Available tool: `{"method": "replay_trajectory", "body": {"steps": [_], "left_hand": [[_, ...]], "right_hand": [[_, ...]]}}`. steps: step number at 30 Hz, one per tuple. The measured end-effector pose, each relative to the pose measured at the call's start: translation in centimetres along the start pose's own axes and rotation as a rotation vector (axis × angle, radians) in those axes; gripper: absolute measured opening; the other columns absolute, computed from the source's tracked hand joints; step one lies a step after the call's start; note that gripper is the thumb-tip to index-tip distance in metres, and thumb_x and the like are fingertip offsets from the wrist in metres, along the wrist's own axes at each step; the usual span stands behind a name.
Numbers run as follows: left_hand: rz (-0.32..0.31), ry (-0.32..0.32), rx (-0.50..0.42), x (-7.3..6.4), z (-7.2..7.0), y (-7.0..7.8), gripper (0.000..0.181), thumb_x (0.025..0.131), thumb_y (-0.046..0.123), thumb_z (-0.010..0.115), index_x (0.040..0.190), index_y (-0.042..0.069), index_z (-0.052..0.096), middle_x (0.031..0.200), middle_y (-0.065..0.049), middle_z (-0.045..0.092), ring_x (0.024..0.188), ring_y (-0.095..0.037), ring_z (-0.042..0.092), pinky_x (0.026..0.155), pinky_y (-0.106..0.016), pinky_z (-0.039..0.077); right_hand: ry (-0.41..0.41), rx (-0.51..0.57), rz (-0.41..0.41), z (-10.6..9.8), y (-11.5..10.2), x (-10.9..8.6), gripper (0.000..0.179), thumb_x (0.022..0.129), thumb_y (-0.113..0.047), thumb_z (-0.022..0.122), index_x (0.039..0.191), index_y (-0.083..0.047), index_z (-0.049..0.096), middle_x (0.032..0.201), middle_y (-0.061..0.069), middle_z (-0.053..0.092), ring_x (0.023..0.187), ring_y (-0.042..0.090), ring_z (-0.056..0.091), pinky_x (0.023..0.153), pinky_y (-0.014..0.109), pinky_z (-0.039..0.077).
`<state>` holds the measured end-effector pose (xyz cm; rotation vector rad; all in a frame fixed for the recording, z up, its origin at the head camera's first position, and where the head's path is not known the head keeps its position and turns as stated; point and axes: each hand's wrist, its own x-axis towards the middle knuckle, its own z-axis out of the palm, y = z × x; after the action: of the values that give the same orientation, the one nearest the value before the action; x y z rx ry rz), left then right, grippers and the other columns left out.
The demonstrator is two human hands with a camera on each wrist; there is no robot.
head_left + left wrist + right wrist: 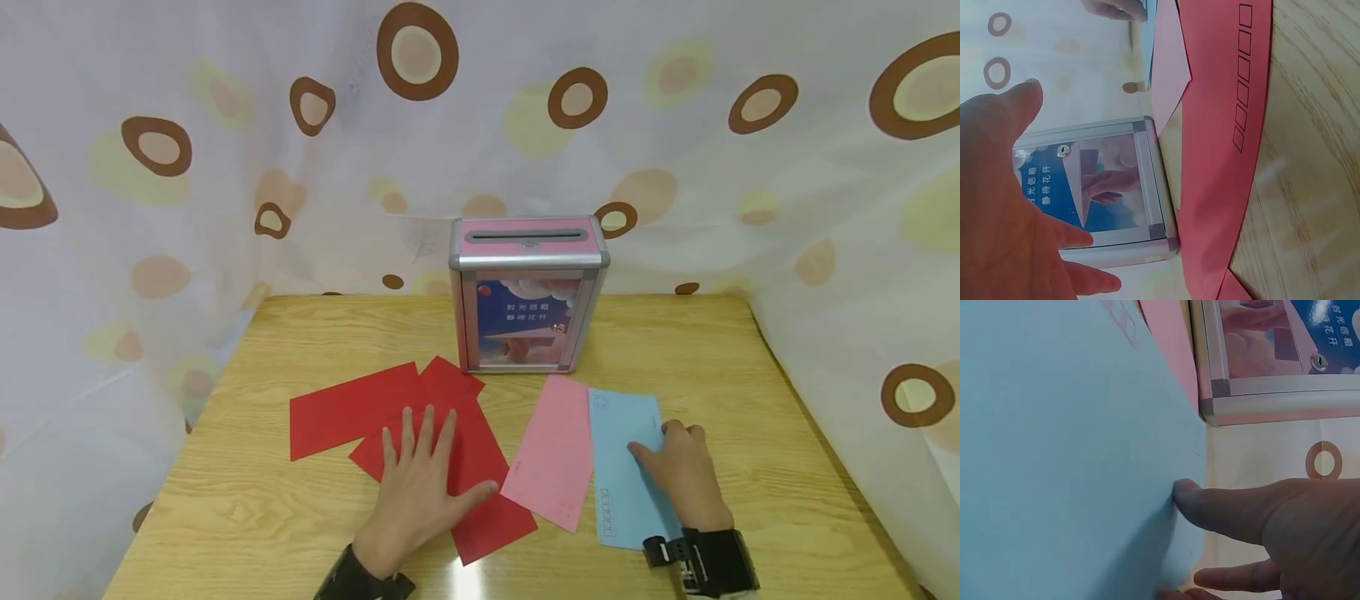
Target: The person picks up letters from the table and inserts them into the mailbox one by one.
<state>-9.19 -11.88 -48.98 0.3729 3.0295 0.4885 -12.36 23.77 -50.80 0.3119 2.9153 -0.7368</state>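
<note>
My left hand point(412, 492), fingers spread and straight, is over the overlapping red envelopes point(480, 450); whether it touches them I cannot tell. In the left wrist view, printed boxes run along one red envelope point(1216, 125). At the right, my right hand point(682, 471) holds the right edge of a light blue envelope point(618, 450), thumb on its upper face and fingers curled at the edge. The right wrist view shows the thumb point(1210, 503) on the blue paper, with the other fingertips partly hidden. Between the hands lies a pink envelope point(551, 454), next to the blue one.
A pink and silver letter box point(528, 321) stands upright behind the envelopes, a slot point(525, 237) in its top and a small lock on its front. The wooden table point(225, 508) is bordered by patterned white cloth point(480, 150) at the back and sides.
</note>
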Motion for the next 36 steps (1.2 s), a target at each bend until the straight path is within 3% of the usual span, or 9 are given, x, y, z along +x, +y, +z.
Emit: {"method": "replay_trajectory", "body": {"steps": [5, 9, 12, 19, 23, 28, 36], "left_hand": [[0.001, 0.001, -0.003, -0.1, 0.0, 0.0, 0.107, 0.078, 0.091, 0.025, 0.157, 0.019, 0.02, 0.162, -0.016, 0.015, 0.146, -0.039, -0.008, 0.112, -0.07, -0.001], [0.0, 0.004, -0.015, -0.1, -0.1, 0.0, 0.107, 0.077, 0.091, 0.026, 0.156, 0.02, 0.021, 0.162, -0.015, 0.014, 0.146, -0.038, -0.008, 0.112, -0.071, -0.001], [-0.001, 0.003, -0.019, -0.1, -0.1, 0.0, 0.106, 0.077, 0.091, 0.026, 0.157, 0.021, 0.019, 0.163, -0.013, 0.012, 0.146, -0.038, -0.009, 0.112, -0.07, -0.001], [0.006, 0.014, -0.036, -0.1, -0.2, 0.1, 0.105, 0.078, 0.09, 0.028, 0.156, 0.02, 0.024, 0.162, -0.014, 0.015, 0.146, -0.039, -0.004, 0.112, -0.071, 0.0], [0.013, 0.019, -0.044, -0.1, 0.0, 0.1, 0.103, 0.079, 0.089, 0.031, 0.155, 0.019, 0.025, 0.161, -0.015, 0.019, 0.146, -0.039, -0.004, 0.112, -0.071, 0.002], [0.017, 0.01, -0.042, 0.1, 0.3, 0.2, 0.1, 0.08, 0.085, 0.039, 0.155, 0.019, 0.026, 0.16, -0.016, 0.02, 0.146, -0.04, -0.003, 0.112, -0.072, 0.003], [0.048, -0.025, -0.089, -0.2, 1.2, 0.8, 0.099, 0.08, 0.077, 0.051, 0.153, 0.015, 0.029, 0.158, -0.018, 0.026, 0.144, -0.045, 0.006, 0.111, -0.073, 0.006]], "right_hand": [[-0.076, -0.016, -0.076, -0.7, 0.0, 1.2, 0.073, 0.091, -0.029, 0.066, 0.13, 0.024, 0.033, 0.116, 0.047, 0.049, 0.1, 0.051, 0.056, 0.077, 0.059, 0.052], [-0.15, -0.03, -0.087, -1.2, -0.1, 2.3, 0.07, 0.093, -0.03, 0.064, 0.129, 0.023, 0.036, 0.122, 0.047, 0.048, 0.104, 0.051, 0.057, 0.079, 0.058, 0.053], [-0.151, -0.045, -0.103, -1.4, 0.0, 2.9, 0.069, 0.093, -0.03, 0.064, 0.13, 0.021, 0.038, 0.123, 0.046, 0.049, 0.109, 0.053, 0.053, 0.083, 0.061, 0.051], [-0.162, -0.057, -0.239, -1.5, 0.5, 4.1, 0.067, 0.089, -0.028, 0.069, 0.136, 0.012, 0.042, 0.126, 0.041, 0.05, 0.113, 0.052, 0.049, 0.089, 0.064, 0.046], [-0.171, -0.033, -0.197, -1.4, 0.6, 4.3, 0.066, 0.088, -0.03, 0.071, 0.132, 0.01, 0.043, 0.12, 0.041, 0.05, 0.105, 0.047, 0.051, 0.083, 0.06, 0.049], [-0.153, 0.017, -0.132, -1.4, 0.6, 4.3, 0.06, 0.087, -0.027, 0.072, 0.122, 0.011, 0.042, 0.113, 0.04, 0.036, 0.092, 0.044, 0.049, 0.074, 0.053, 0.051], [-0.083, 0.141, -0.227, -1.8, 1.3, 4.4, 0.029, 0.095, -0.012, 0.061, 0.114, 0.008, 0.055, 0.09, 0.018, 0.057, 0.076, 0.028, 0.054, 0.059, 0.035, 0.045]]}}
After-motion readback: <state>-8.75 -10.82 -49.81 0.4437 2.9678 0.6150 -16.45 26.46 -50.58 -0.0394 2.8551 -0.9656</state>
